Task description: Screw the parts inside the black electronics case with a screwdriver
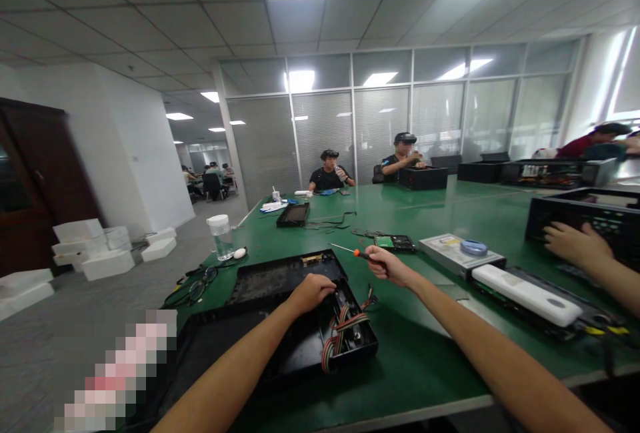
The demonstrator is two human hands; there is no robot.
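Note:
A screwdriver [361, 255] with an orange and black handle is held in my right hand [393, 265], its thin shaft pointing left above the table. My left hand [314, 291] reaches over an open black metal case [295, 353], fingers bent and pressed together at its inner edge; whatever they may pinch is too small to make out. Striped ribbon cables [343, 329] in red, black and white hang over the case's right part. Behind my left hand lies a black panel [270, 276] with a brass-coloured piece on it.
On the green table [410, 359] are a plastic jar [221, 238], glasses [203, 284], a silver drive unit [457, 253], a white device [527, 294] and a circuit board [393, 242]. Another person's hand [580, 245] touches a black case at right. Two people sit across.

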